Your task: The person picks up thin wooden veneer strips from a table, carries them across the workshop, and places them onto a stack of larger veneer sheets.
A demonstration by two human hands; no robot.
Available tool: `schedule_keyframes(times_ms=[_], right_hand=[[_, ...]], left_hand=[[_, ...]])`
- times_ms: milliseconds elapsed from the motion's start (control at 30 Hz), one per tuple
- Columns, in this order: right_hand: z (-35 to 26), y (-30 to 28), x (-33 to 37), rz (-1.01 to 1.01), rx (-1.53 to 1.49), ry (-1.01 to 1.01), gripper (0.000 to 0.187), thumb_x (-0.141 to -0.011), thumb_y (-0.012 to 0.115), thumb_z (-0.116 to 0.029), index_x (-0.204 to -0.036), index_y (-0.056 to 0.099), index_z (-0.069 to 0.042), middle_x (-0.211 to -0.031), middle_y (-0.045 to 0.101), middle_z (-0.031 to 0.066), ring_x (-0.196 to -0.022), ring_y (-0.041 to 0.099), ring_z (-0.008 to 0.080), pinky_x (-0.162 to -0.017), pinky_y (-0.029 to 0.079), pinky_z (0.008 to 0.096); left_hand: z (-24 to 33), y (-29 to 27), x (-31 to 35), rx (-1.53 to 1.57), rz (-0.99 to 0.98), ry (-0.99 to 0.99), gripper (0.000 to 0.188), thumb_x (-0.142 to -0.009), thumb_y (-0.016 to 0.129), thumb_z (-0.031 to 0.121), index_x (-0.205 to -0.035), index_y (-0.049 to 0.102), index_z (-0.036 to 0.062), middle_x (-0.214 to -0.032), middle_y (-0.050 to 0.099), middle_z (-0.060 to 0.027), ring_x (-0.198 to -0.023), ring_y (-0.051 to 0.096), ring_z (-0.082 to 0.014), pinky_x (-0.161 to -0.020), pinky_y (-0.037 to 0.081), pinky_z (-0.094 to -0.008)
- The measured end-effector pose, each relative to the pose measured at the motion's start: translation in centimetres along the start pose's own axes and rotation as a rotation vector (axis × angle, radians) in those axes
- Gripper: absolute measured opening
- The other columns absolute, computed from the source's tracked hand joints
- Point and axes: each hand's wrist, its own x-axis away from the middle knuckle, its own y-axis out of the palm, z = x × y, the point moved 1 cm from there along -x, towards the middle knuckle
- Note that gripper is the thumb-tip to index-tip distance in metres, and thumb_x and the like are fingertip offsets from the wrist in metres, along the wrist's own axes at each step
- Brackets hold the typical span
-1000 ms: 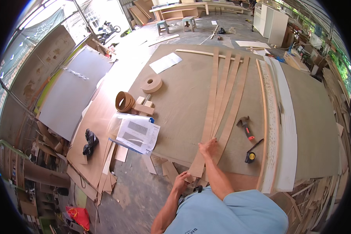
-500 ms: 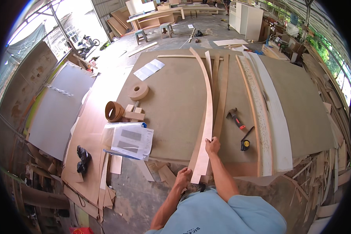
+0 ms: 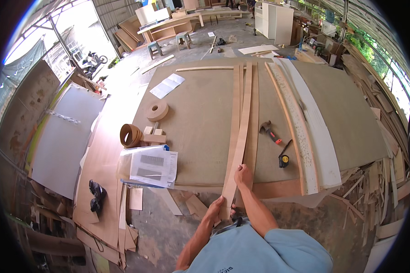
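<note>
A long thin wood strip [image 3: 243, 123] runs away from me across the large board [image 3: 196, 123]. Its near end passes over the board's front edge. My left hand [image 3: 214, 209] is closed round that near end, some fingers hidden beneath it. Farther up, my right hand [image 3: 243, 176] is closed on the strip's right edge. Two similar strips lie on the board, a left strip [image 3: 236, 91] and a right strip [image 3: 254, 95], partly covered by the held one. Right of them rest a claw hammer [image 3: 270, 133] and a yellow-and-black tape measure [image 3: 284, 160].
Long narrow panels [image 3: 296, 118] lie to the right. At left are a roll of edging tape [image 3: 157, 110], a coiled brown band [image 3: 130, 136], small wood blocks [image 3: 155, 138] and papers in a plastic sleeve [image 3: 150, 166]. Offcuts [image 3: 373, 195] pile up at far right.
The held strip's far end has swung right and down, so the bowed strip is now straighter over the others. Its visible face has gone from pale to browner. My left hand reaches farther round it.
</note>
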Motion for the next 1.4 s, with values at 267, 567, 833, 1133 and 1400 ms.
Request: schedule_keyframes(times_ms=[267, 567, 833, 1133, 1400], right_hand=[[2.5, 0.7, -1.5, 0.076, -0.085, -0.074, 0.023, -0.086, 0.051, -0.021, -0.082, 0.060, 0.000, -0.080, 0.062, 0.0211, -0.078, 0.060, 0.0368, -0.065, 0.046, 0.0430], [3.1, 1.0, 3.4, -0.205, -0.036, -0.081, 0.026, -0.085, 0.053, -0.025, -0.081, 0.059, 0.001, -0.082, 0.062, 0.0219, -0.080, 0.060, 0.0391, -0.068, 0.046, 0.0446], [2.3, 0.9, 4.8, -0.099, -0.007, -0.109, 0.024, -0.078, 0.064, -0.025, -0.083, 0.057, -0.002, -0.077, 0.063, 0.0151, -0.078, 0.061, 0.0313, -0.068, 0.047, 0.0420], [-0.9, -1.4, 6.6, -0.236, 0.094, 0.100, 0.058, -0.064, 0.074, -0.042, -0.098, 0.057, 0.001, -0.098, 0.061, 0.0190, -0.099, 0.057, 0.0313, -0.082, 0.047, 0.0387], [-2.9, -2.9, 5.8, -0.521, 0.111, 0.259, 0.074, -0.053, 0.079, -0.035, -0.108, 0.052, 0.007, -0.108, 0.057, 0.0241, -0.102, 0.057, 0.0336, -0.084, 0.048, 0.0381]], left_hand=[[-0.3, 2.5, 2.4, 0.084, -0.007, -0.105, 0.046, -0.097, 0.030, 0.036, -0.120, 0.040, -0.0026, -0.094, 0.059, -0.0216, -0.079, 0.062, -0.0313, -0.070, 0.053, -0.0407], [-2.4, -1.5, 2.1, 0.071, 0.183, 0.069, 0.035, -0.095, 0.043, 0.027, -0.114, 0.051, -0.0014, -0.096, 0.062, -0.0125, -0.076, 0.063, -0.0233, -0.067, 0.054, -0.0370], [-2.4, -0.8, 1.5, 0.139, 0.256, 0.123, 0.041, -0.096, 0.039, 0.037, -0.113, 0.050, 0.0019, -0.089, 0.060, -0.0097, -0.074, 0.061, -0.0234, -0.064, 0.053, -0.0363], [-2.8, -0.5, 1.1, 0.130, 0.209, 0.091, 0.036, -0.096, 0.034, 0.036, -0.112, 0.050, 0.0071, -0.090, 0.058, -0.0105, -0.073, 0.061, -0.0240, -0.062, 0.052, -0.0389], [-3.2, -0.2, 1.2, 0.064, 0.208, 0.076, 0.042, -0.095, 0.038, 0.041, -0.116, 0.050, 0.0068, -0.098, 0.059, -0.0067, -0.084, 0.059, -0.0214, -0.072, 0.050, -0.0384]])
